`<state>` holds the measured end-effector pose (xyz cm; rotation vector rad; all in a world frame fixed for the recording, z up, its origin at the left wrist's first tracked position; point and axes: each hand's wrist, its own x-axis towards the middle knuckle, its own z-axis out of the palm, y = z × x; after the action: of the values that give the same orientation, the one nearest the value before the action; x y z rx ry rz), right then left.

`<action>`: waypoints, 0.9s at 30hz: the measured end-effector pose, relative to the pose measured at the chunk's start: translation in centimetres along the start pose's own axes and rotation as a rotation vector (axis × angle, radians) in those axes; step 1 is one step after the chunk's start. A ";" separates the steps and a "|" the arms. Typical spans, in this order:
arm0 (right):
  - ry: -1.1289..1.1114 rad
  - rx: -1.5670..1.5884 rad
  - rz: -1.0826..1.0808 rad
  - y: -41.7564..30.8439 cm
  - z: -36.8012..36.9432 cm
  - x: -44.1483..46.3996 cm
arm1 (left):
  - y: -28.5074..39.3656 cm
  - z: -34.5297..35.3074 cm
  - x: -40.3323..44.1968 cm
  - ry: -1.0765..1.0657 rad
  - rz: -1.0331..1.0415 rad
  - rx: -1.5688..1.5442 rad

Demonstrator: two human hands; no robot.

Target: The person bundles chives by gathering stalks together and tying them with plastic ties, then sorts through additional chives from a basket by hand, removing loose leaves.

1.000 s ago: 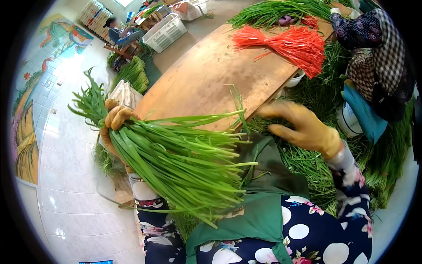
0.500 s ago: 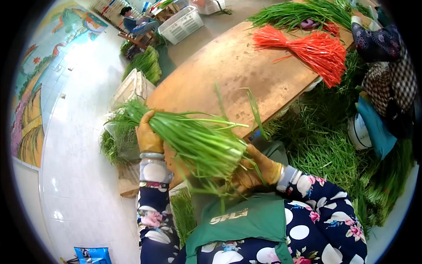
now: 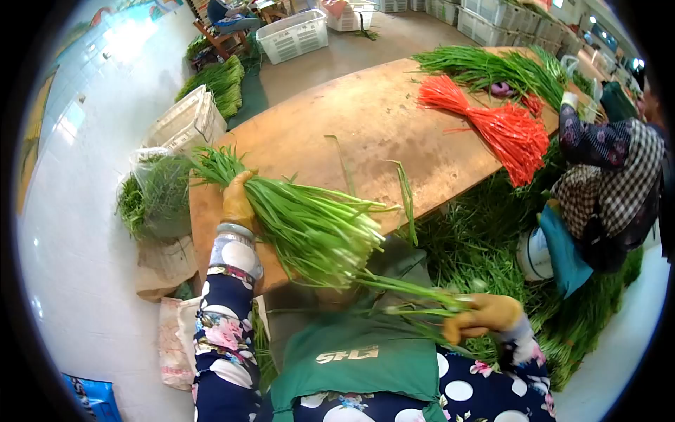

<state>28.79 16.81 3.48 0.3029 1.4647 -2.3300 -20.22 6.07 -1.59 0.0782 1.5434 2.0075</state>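
Note:
My left hand [image 3: 239, 204], in a yellowish glove, is wrapped round the leafy part of a bunch of chives [image 3: 309, 228]. The bunch lies over the near left edge of the wooden table, its pale cut ends fanned towards me. Lower right, my gloved right hand [image 3: 485, 316] pinches a few loose chive stalks [image 3: 415, 292], whose far ends still reach the underside of the bunch. A green apron [image 3: 358, 359] covers my front below both hands.
On the wooden table [image 3: 288, 126] lie red ties [image 3: 489, 123], a pile of chives [image 3: 485, 67] and stray stalks. A co-worker [image 3: 612, 162] sits at the right beside a white bucket [image 3: 536, 253]. Chives [image 3: 478, 239] heap under the table. Crates [image 3: 292, 39] stand behind.
My right hand has moved from the cut ends out to the right, drawing a few stalks from the bunch. My left hand keeps its grip. The view has turned rightward.

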 end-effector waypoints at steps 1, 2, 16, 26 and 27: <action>0.130 0.057 0.096 1.3 -0.8 -2.4 | 0.0 -0.6 0.8 0.004 0.001 -0.021; 0.384 -0.023 0.156 1.7 -0.8 -4.2 | 0.0 -1.0 1.5 -0.027 -0.045 -0.041; 1.138 -1.724 -0.067 -8.1 -5.9 13.4 | -0.6 -0.2 2.3 -0.022 0.078 0.062; 0.844 -1.654 -0.393 -7.9 -0.6 4.7 | -1.1 2.2 1.8 0.151 0.122 0.067; 0.855 -1.590 -0.475 -9.2 2.1 6.2 | -0.6 2.6 1.5 0.190 0.089 0.093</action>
<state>19.33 17.31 9.68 0.4806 3.4298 -0.4784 -20.18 9.10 -1.77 -0.0073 1.7811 2.0607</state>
